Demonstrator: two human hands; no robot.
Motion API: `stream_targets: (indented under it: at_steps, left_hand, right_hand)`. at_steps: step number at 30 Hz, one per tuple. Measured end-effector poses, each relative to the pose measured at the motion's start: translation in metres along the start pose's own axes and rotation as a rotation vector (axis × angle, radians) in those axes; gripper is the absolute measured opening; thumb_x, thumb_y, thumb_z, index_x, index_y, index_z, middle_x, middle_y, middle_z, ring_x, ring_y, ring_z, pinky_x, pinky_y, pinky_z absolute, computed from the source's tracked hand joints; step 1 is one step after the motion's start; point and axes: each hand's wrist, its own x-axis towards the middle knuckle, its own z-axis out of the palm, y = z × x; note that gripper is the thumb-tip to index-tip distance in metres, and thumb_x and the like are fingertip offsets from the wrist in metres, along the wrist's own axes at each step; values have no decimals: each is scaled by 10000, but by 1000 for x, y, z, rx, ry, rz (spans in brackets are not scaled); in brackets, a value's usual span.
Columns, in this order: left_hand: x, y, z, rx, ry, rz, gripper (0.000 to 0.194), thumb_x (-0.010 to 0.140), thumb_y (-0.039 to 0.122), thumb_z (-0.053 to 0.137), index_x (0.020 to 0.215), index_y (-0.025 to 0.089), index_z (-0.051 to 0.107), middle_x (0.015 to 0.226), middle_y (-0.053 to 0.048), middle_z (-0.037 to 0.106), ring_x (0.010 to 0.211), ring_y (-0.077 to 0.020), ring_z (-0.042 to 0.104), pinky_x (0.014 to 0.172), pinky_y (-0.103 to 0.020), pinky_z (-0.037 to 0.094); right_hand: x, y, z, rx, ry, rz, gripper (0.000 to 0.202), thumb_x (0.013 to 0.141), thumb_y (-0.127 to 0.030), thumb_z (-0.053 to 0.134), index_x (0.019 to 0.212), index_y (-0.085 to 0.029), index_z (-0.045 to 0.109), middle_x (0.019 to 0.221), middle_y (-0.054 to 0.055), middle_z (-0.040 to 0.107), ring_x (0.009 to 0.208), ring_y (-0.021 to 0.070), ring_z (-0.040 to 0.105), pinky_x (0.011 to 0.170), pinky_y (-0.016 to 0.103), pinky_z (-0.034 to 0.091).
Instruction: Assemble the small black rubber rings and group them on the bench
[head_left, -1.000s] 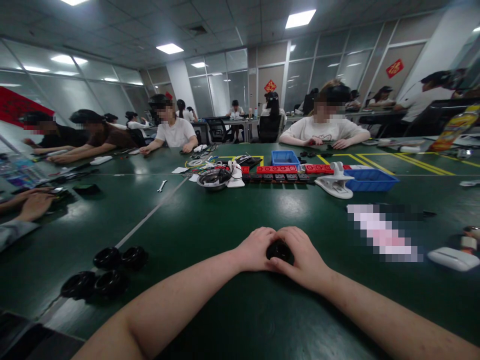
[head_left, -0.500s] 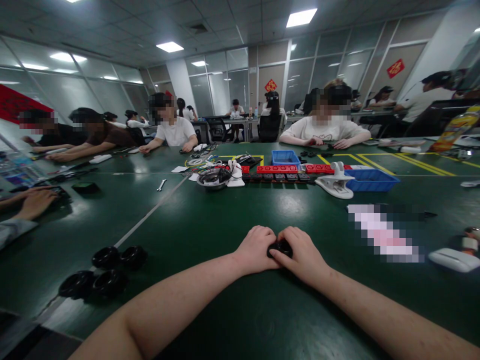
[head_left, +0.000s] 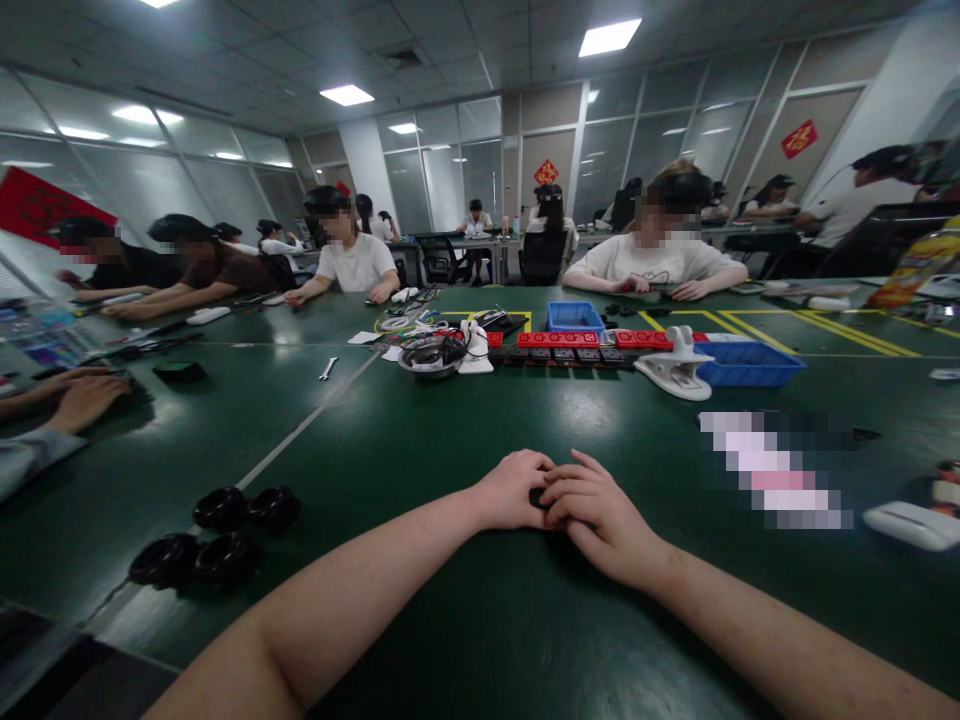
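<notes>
Both of my hands meet over the green table [head_left: 420,450], around a small black object [head_left: 537,497] that they mostly hide. My left hand [head_left: 511,490] is closed on the object's left side. My right hand [head_left: 596,510] lies over its right side, fingers bent and partly spread, the fingertips touching it and my left hand. To the left stand several black round ring-shaped pieces [head_left: 221,508], grouped beside and on a pale strip on the table.
Farther back are a metal bowl [head_left: 433,357], red power strips [head_left: 556,339], a white clamp [head_left: 679,365], blue trays [head_left: 750,363] and a wrench [head_left: 328,368]. A white case [head_left: 911,525] lies right. Another person's hands [head_left: 90,400] rest at the left edge.
My right hand has shifted its fingers over the black object, covering more of it. My left hand stays on it. The whole view has moved slightly, so the table things appear a little further right.
</notes>
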Motion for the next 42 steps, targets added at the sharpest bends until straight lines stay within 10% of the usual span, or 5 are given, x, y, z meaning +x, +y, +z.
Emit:
stream_targets:
  at_steps: [10, 23, 42]
  left_hand:
    - [-3, 10, 1, 52, 49, -75, 582, 597, 473, 673, 1065, 169, 505, 1042, -71, 523, 973, -239, 473, 878, -376, 379]
    - [-1, 19, 7, 134, 159, -162, 309, 628, 411, 643, 811, 171, 575, 890, -36, 543, 867, -202, 492, 857, -357, 374]
    - [-2, -5, 3, 55, -32, 43, 364, 647, 374, 681, 968, 222, 605, 1125, -46, 492, 1069, -231, 424, 924, -363, 333]
  right_hand:
    - [2, 3, 2, -109, 78, 192, 236, 741, -242, 524, 969, -184, 502, 960, 74, 562, 911, 222, 500, 873, 447, 361]
    - [3, 7, 13, -158, 48, 454, 166, 768, -312, 530, 822, -165, 473, 798, 52, 511, 757, 203, 473, 685, 360, 407]
    - [1, -6, 2, 36, 21, -24, 240, 675, -57, 402, 701, -226, 571, 740, -29, 620, 864, 162, 544, 987, 451, 229]
